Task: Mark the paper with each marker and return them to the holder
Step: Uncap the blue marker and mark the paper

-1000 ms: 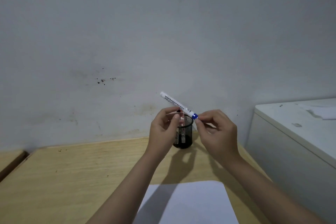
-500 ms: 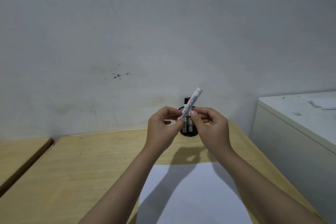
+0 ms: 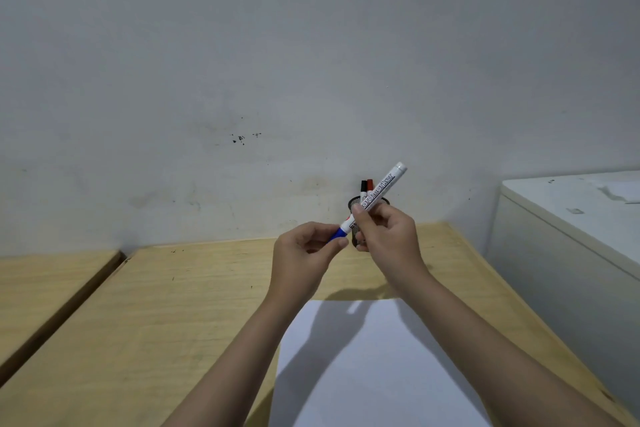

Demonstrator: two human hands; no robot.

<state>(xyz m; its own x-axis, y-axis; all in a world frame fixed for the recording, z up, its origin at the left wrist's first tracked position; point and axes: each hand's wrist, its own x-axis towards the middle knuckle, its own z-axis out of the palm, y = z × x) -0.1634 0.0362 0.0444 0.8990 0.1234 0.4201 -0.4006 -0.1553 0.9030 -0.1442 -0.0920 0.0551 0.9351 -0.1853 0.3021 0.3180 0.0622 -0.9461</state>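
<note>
Marker (image 3: 375, 199) with a white barrel and a blue cap (image 3: 337, 234) is held in the air above the far part of the bench (image 3: 180, 305), slanting from lower left to upper right, in front of the holder. Going from the left: a second wooden surface (image 3: 45, 281) lies beside the bench, parted from it by a dark gap. The left hand (image 3: 304, 255) has its thumb and fingertips pinched on the blue cap at the marker's lower end. Whether the cap is seated on the barrel or partly off cannot be told. Just to the right, the right hand (image 3: 388, 236) is closed around the middle of the barrel, thumb on top, with the printed upper end of the marker sticking out past the fingers. Behind this hand stands the black mesh holder (image 3: 352, 205), mostly hidden, near the wall (image 3: 311, 45); a black-capped marker (image 3: 363, 186) and a red-capped marker (image 3: 370, 184) stand upright in it. White paper (image 3: 374, 371) lies flat on the bench near the person, below both forearms, with their shadows across it. At the far right is a white cabinet (image 3: 568, 236), just beside the bench.
</note>
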